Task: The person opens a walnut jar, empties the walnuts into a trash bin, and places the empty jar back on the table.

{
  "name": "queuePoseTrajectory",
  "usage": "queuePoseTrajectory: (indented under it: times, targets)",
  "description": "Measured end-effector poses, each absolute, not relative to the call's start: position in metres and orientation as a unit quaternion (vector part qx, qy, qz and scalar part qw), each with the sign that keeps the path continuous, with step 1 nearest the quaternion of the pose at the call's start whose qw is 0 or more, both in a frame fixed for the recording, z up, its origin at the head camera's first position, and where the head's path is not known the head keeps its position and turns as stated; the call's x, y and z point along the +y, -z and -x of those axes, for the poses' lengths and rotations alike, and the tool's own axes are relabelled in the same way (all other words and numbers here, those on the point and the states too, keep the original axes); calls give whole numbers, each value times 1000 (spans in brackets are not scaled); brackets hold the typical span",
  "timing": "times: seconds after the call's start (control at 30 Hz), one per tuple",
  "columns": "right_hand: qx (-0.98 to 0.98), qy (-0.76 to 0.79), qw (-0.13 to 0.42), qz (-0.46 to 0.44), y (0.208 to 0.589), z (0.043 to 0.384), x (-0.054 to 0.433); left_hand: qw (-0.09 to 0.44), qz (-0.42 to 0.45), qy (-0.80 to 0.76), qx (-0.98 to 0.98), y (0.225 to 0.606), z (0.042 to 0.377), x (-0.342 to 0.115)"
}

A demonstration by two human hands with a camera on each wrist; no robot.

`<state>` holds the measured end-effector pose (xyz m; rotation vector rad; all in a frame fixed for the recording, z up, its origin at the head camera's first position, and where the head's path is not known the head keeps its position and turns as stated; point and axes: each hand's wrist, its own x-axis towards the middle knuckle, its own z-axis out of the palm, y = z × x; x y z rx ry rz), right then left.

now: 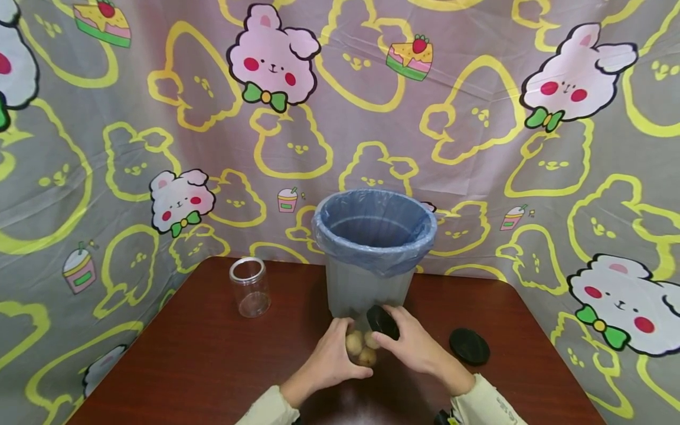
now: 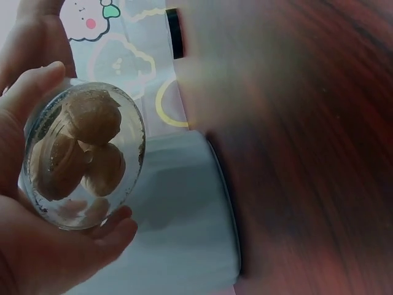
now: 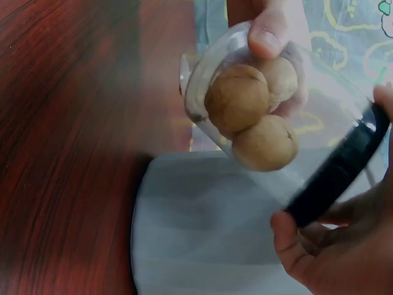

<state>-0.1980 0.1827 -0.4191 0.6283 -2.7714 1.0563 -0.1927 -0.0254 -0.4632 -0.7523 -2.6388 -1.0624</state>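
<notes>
My left hand (image 1: 336, 354) grips a clear jar (image 2: 132, 175) around its lower body. Inside, several round brown walnuts (image 3: 238, 101) lie gathered at the jar's bottom. The jar is tilted, its bottom toward me and its mouth up and to the right in the head view. With thumb and fingers, my right hand (image 1: 417, 342) holds the black lid (image 3: 338, 172) by its rim, and the lid sits over the jar's mouth. Both hands are above the table, just in front of the bin.
A light grey bin (image 1: 366, 289) lined with a blue plastic bag (image 1: 374, 251) stands at the back of the dark wooden table (image 1: 212, 354). Left of it is a lidless clear jar (image 1: 251, 292). Another black lid (image 1: 470, 346) lies on the right. Patterned cloth (image 1: 372, 130) hangs behind.
</notes>
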Motion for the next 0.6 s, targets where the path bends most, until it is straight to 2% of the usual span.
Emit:
queuePoseTrajectory:
  times: [0.17,0.6]
  targets:
    - [-913,-337,36,-226,417,198,187,88,261,367,-888,463,194,-27]
    - [-896,-359,72,-251,421,200,186,81,300,387,-868,462,197,-33]
